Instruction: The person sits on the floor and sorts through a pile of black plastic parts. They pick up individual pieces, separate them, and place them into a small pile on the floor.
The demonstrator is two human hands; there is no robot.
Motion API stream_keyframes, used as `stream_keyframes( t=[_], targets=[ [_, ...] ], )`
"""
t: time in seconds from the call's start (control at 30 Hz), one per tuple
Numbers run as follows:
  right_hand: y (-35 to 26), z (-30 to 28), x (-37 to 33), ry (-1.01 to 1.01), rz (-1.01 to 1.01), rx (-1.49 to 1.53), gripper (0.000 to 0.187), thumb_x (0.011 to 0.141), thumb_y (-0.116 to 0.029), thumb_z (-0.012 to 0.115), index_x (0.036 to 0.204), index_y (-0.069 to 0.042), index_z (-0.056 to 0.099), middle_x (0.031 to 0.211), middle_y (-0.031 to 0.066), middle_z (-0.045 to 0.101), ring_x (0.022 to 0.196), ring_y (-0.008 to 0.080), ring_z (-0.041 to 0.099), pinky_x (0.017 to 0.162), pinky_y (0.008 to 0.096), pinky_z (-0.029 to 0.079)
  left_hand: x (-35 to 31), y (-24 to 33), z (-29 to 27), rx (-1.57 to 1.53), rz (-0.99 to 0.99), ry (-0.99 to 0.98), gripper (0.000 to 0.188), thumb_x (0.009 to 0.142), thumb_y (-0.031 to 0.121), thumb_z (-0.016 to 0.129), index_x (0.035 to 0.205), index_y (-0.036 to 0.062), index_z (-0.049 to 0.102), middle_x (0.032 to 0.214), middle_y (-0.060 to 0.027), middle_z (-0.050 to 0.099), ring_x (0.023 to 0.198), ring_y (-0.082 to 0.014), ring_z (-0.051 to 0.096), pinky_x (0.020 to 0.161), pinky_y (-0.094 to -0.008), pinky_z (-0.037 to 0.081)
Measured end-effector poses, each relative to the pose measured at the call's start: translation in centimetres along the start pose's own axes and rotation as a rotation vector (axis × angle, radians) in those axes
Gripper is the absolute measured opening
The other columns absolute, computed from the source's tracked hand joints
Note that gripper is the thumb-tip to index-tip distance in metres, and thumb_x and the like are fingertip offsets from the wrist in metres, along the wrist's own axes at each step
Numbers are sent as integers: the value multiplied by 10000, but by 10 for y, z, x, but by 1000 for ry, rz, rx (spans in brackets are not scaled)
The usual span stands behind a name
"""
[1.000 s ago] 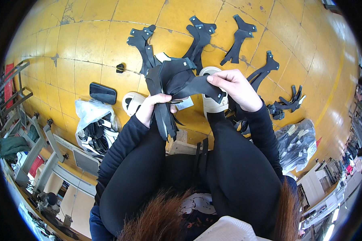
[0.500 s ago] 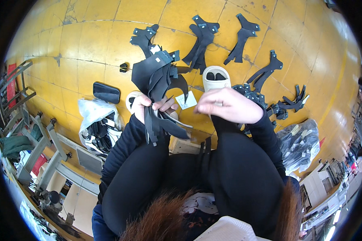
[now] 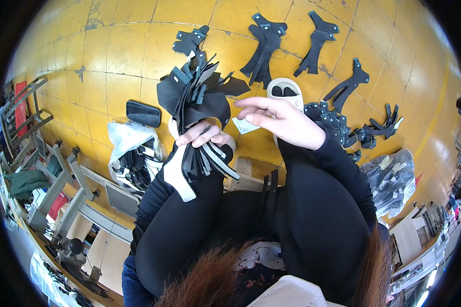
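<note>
My left hand (image 3: 202,135) is closed around a thick bundle of black cut fabric pieces (image 3: 189,100). Their wide ends fan out above the fist, and narrow strips hang below it. One piece shows its white underside (image 3: 176,174) over my left thigh. To the right of the bundle, my right hand (image 3: 287,122) is held in the air, palm down. Its fingers are stretched out with nothing between them. Just beyond its thumb, a white paper label (image 3: 245,125) shows, partly covered by the hand.
Black piece stacks (image 3: 265,46) lie on the yellow tiled floor (image 3: 138,51). More black pieces (image 3: 330,123) are heaped by my right shoe (image 3: 286,92). Plastic bags of pieces stand at left (image 3: 133,153) and right (image 3: 392,179). A dark tray (image 3: 143,113) and metal frames (image 3: 82,192) are at left.
The bundle in my left hand has turned and fanned out, exposing a white underside. My right hand's fingers have straightened. The whole view has shifted slightly.
</note>
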State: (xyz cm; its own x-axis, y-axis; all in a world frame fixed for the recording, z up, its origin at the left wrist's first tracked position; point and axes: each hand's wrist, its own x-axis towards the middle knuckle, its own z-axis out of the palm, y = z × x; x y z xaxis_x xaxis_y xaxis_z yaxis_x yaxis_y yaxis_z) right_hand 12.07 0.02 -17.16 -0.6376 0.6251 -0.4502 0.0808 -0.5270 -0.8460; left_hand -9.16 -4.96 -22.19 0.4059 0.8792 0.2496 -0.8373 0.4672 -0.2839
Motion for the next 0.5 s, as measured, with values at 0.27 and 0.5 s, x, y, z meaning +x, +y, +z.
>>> stream_keyframes(
  t=[0.27, 0.5],
  targets=[
    [-10, 7, -1, -106, -99, 117, 205, 870, -175, 665, 975, -9, 607, 864, 29, 623, 835, 90, 551, 770, 263, 453, -18, 16, 1, 95, -62, 37, 171, 900, 290, 599, 764, 258, 698, 834, 198, 639, 897, -7, 498, 893, -227, 278],
    [-16, -10, -10, 24, -181, -18, 159, 842, -120, 651, 900, -1, 562, 842, 8, 577, 796, 99, 531, 746, 253, 439, -10, 6, -1, 100, -192, 81, 200, 841, 306, 590, 688, 196, 655, 772, 127, 609, 794, -43, 513, 870, -245, 302]
  ],
)
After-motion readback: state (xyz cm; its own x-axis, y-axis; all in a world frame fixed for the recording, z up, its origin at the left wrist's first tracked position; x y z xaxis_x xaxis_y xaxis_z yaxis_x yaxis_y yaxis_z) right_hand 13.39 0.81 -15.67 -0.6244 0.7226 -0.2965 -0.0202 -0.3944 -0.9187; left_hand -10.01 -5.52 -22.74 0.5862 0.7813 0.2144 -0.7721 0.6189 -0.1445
